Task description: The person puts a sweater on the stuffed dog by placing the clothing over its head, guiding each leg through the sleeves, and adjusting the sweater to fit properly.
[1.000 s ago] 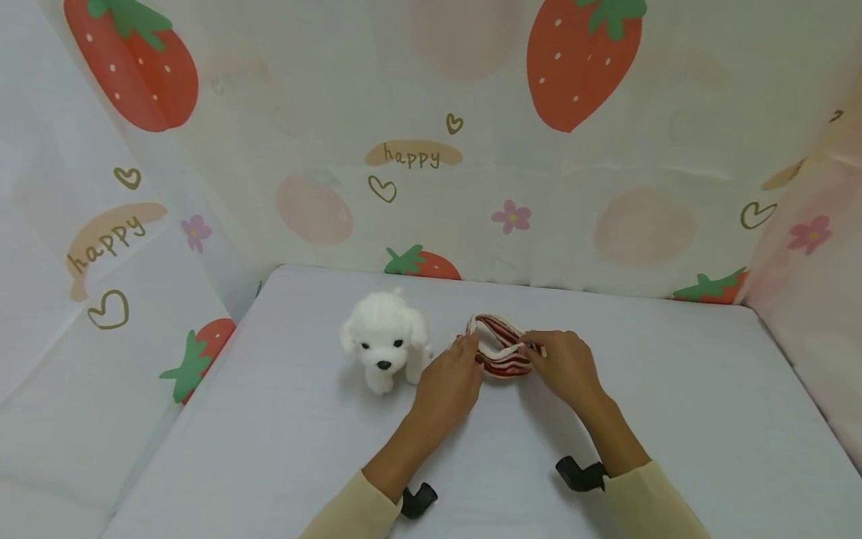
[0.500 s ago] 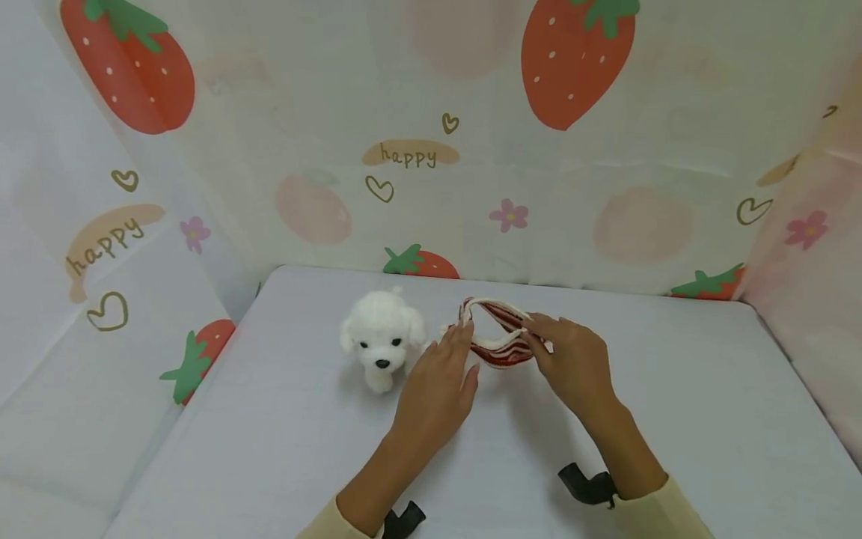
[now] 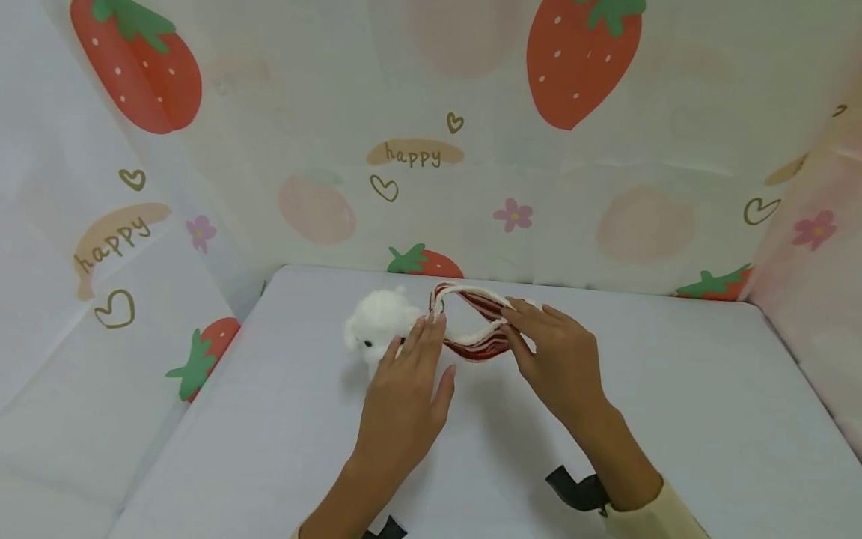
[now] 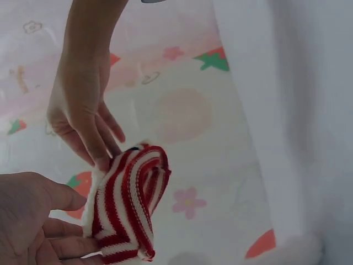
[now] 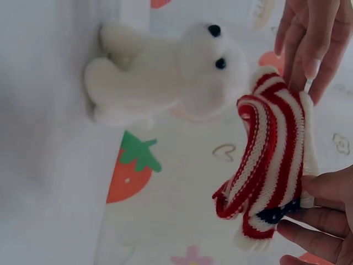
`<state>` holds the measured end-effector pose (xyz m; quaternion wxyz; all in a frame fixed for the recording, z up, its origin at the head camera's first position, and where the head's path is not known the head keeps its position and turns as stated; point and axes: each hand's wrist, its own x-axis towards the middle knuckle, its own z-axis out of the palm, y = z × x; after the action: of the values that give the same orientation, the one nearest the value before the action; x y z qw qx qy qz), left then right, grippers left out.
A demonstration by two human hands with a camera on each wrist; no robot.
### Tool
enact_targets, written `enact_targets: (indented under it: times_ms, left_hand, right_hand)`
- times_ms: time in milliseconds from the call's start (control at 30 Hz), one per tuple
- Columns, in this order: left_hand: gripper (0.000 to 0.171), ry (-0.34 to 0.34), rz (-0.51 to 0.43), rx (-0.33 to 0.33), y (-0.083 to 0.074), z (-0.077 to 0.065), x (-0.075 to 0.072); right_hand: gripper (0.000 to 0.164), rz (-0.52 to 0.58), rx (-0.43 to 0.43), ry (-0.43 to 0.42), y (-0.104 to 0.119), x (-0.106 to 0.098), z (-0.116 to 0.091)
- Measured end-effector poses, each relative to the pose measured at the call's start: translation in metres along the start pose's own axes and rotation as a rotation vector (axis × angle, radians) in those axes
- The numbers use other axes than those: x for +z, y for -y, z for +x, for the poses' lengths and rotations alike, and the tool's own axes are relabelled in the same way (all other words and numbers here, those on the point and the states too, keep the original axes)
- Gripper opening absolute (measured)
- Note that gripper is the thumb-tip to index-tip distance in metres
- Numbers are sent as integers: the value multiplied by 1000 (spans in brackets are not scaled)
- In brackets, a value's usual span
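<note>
Between both hands, above the table, is a small knitted sweater (image 3: 477, 350) with red and white stripes, a white hem and a dark blue dotted patch. Its hem is spread into a wide loop. My right hand (image 3: 559, 363) pinches the right side of this hem between thumb and fingers. On the opposite side, the straight fingers of my left hand (image 3: 400, 408) touch the edge, with the thumb held apart. A white plush dog (image 3: 380, 318) stands just left of the sweater, its face partly hidden behind my left fingers in the head view. The right wrist view shows its dark eyes.
The white table (image 3: 673, 389) reaches back to a strawberry-print cloth (image 3: 559, 187) that stands as a wall behind and at both sides. Black wrist mounts (image 3: 578, 490) stick out at the sleeves.
Both hands have raised the sweater and carried it left toward the plush dog, its loop opening wider. The left fingers have straightened and now overlap the dog's face.
</note>
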<state>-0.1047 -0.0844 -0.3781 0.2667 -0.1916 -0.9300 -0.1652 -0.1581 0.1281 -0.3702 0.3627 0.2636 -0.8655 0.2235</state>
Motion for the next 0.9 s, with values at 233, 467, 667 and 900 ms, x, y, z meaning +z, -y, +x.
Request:
enact_targets:
  times_ms: [233, 467, 667, 900]
  left_hand:
    - [66, -57, 48, -17, 12, -5, -20]
    - [70, -80, 112, -93, 27, -9, -34]
    - [69, -52, 147, -158, 38, -9, -44]
    - [69, -22, 156, -228, 49, -7, -51]
  right_hand:
    - [31, 40, -54, 2, 17, 9, 15]
    - [28, 25, -110, 30, 34, 25, 38]
    - [27, -20, -143, 78, 45, 41, 54]
    - [30, -51, -180, 104, 53, 54, 67]
